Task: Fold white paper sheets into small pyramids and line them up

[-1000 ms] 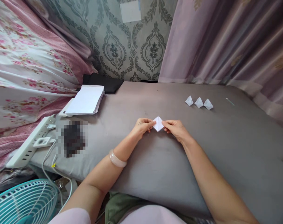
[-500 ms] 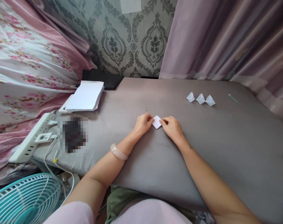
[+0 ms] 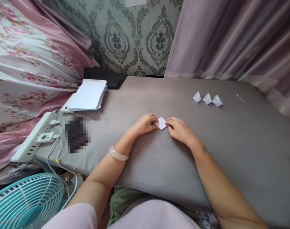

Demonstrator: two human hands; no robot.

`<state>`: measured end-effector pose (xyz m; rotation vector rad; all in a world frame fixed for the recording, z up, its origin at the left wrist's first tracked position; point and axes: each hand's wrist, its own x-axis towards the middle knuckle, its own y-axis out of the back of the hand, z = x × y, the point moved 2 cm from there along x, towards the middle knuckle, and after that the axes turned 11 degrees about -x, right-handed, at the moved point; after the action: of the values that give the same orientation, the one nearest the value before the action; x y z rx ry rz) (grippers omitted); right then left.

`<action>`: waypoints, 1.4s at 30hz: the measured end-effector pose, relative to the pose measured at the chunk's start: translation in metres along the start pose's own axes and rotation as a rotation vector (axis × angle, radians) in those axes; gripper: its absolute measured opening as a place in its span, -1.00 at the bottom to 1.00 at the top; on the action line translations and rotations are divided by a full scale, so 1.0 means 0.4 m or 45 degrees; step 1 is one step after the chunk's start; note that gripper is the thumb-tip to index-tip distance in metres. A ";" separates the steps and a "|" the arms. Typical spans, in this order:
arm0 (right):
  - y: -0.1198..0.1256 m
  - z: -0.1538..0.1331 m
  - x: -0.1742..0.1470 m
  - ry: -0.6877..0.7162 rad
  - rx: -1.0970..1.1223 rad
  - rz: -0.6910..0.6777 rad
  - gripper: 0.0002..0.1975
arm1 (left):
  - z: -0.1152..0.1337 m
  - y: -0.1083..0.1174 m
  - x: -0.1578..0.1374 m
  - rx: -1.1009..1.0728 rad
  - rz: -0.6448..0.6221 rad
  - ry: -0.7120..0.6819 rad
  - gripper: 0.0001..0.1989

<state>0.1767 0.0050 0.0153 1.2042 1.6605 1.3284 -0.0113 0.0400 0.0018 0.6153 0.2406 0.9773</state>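
A small white piece of folded paper [image 3: 161,123], diamond-shaped with a crease down its middle, is held between my two hands just over the grey-covered table [image 3: 145,162]. My left hand [image 3: 146,124] pinches its left corner between thumb and fingers. On the opposite corner, my right hand [image 3: 179,129] has its thumb and fingers closed. The fingertips hide the paper's side edges. Farther back on the right, three folded white paper pieces [image 3: 207,99] stand in a row, apart from both hands.
At the back left lies a stack of white paper [image 3: 87,94] beside a black item [image 3: 106,78]. A white power strip [image 3: 33,136] with plugs and cables runs along the left edge, above a turquoise fan [image 3: 30,203]. A thin stick [image 3: 240,98] lies at the far right.
Both hands have spread slightly apart at the folded paper's side corners, with the wrists and forearms shifted outward. The whole view has tilted down a little.
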 end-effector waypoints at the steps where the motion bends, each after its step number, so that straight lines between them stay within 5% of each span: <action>1: 0.003 -0.002 -0.002 -0.006 -0.004 -0.008 -0.69 | -0.003 0.000 0.002 -0.022 0.004 -0.004 -0.77; 14: -0.007 0.002 0.008 -0.028 0.054 -0.006 -0.80 | -0.009 0.004 0.002 0.011 0.023 -0.107 -0.73; 29: -0.042 0.014 0.024 -0.251 0.091 0.101 -0.74 | -0.018 -0.025 0.007 0.167 0.297 0.214 -0.78; 42: -0.059 0.018 0.042 -0.388 0.080 0.094 -0.76 | -0.006 -0.024 0.009 0.127 0.319 0.306 -0.87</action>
<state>0.1720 0.0219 -0.0087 1.4381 1.4600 1.0790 -0.0036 0.0398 -0.0055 0.6283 0.4346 1.2892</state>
